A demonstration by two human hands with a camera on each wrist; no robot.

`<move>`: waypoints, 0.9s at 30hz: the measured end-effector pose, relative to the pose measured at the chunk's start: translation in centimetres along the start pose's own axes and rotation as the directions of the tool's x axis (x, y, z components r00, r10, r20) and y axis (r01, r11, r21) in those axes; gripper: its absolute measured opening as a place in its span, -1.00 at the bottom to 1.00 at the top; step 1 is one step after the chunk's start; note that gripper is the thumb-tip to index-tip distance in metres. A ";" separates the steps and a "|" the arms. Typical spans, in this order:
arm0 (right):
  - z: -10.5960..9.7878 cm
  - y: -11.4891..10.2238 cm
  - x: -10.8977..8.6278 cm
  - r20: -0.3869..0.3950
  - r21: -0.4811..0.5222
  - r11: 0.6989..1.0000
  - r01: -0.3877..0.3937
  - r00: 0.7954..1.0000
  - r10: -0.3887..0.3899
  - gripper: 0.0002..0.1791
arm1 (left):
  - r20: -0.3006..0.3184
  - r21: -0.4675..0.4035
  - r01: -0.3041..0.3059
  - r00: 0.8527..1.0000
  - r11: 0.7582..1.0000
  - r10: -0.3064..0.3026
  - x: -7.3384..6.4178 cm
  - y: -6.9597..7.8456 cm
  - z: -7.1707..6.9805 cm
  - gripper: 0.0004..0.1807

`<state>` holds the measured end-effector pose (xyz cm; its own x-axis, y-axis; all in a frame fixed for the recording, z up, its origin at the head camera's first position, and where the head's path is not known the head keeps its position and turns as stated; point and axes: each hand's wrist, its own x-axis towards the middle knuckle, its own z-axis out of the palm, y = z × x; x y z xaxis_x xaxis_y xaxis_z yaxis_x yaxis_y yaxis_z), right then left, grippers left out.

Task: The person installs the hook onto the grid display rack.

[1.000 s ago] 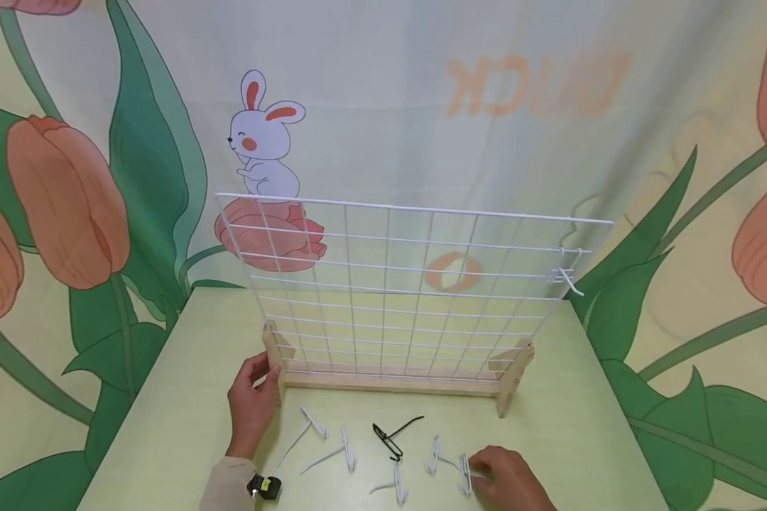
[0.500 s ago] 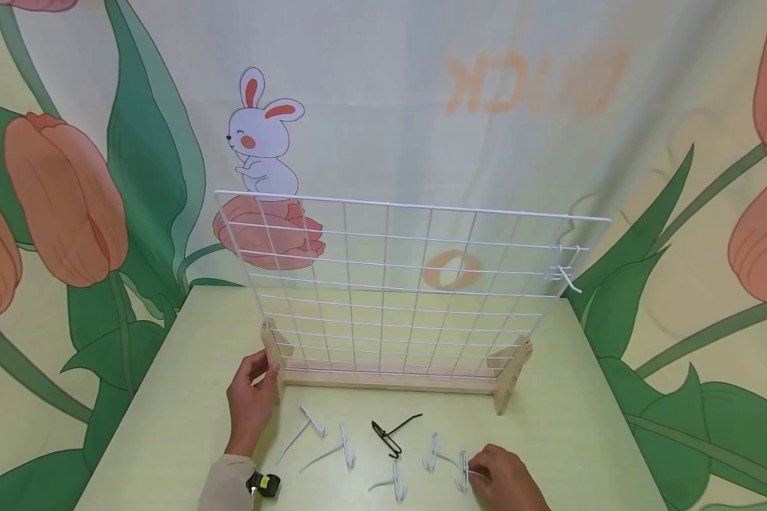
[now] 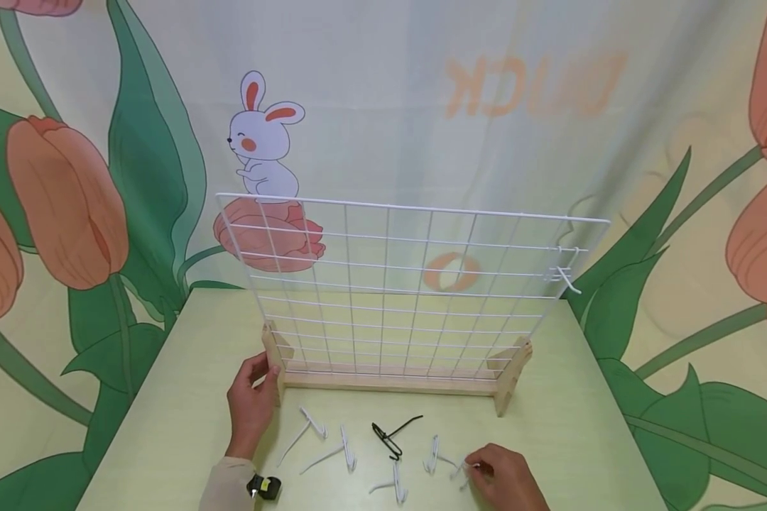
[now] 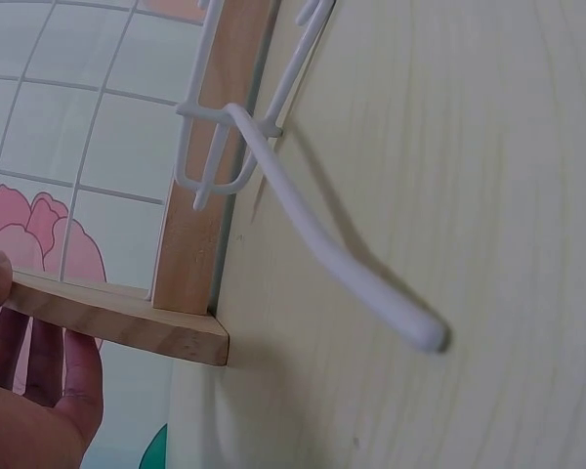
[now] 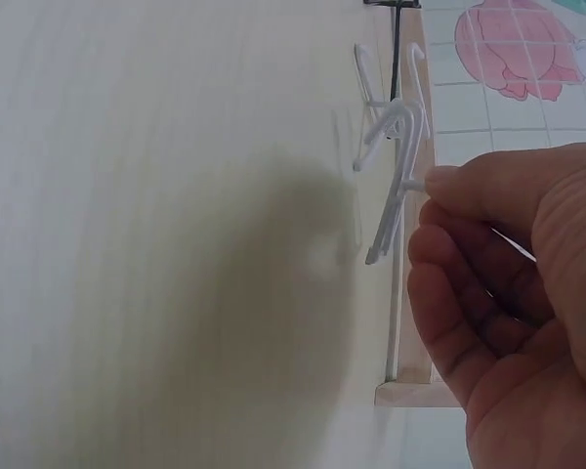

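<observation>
In the head view my left hand (image 3: 252,401) grips the left upright of a wooden stand (image 3: 390,383). The left wrist view shows the thumb above and fingers below this wooden piece (image 4: 127,318). A white wire grid panel (image 3: 383,284) stands in the stand, with one white hook (image 3: 565,277) hanging near its upper right corner. My right hand (image 3: 505,474) pinches a white wire display hook (image 5: 396,186) by its arm between thumb and index finger, low over the table at front right. Its prong is mostly hidden by the fingers.
Several loose hooks lie in front of the stand: white hooks (image 3: 347,448) and one black hook (image 3: 386,440). Nearest the right hand is another white hook (image 3: 434,454). The pale table (image 3: 166,426) ends at a printed curtain (image 3: 383,106) behind the grid.
The white hook in my right hand has turned from upright to tilted, as the fingers shifted slightly. My left hand stays on the stand.
</observation>
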<state>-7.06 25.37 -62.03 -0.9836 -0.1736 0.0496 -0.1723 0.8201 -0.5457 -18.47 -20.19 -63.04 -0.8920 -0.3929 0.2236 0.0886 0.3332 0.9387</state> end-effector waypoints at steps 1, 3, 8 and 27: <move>0.0 -0.1 0.0 -0.002 0.003 1.000 -0.008 1.000 0.008 -0.77 | 0.000 -0.002 -0.003 1.000 1.000 0.003 0.0 0.0 0.0 -0.64; -0.1 -0.3 -0.1 -0.003 0.020 1.000 -0.023 1.000 0.023 -0.78 | -0.002 -0.003 -0.006 1.000 1.000 0.006 0.0 -0.1 0.0 -0.65; -0.1 -0.6 0.0 -0.025 0.098 0.995 -0.024 0.999 0.026 -0.82 | -0.002 -0.016 -0.006 1.000 1.000 0.006 0.0 0.0 0.0 -0.65; -3.8 -4.9 2.0 -0.402 0.297 0.922 0.250 0.908 -0.117 -0.72 | -0.004 -0.014 -0.005 1.000 1.000 0.005 0.0 -0.1 0.0 -0.65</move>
<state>-8.37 23.03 -56.10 -0.8949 -0.0346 0.4450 -0.3887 0.5506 -0.7388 -18.47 -20.18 -63.12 -0.8900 -0.3943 0.2291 0.0990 0.3232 0.9411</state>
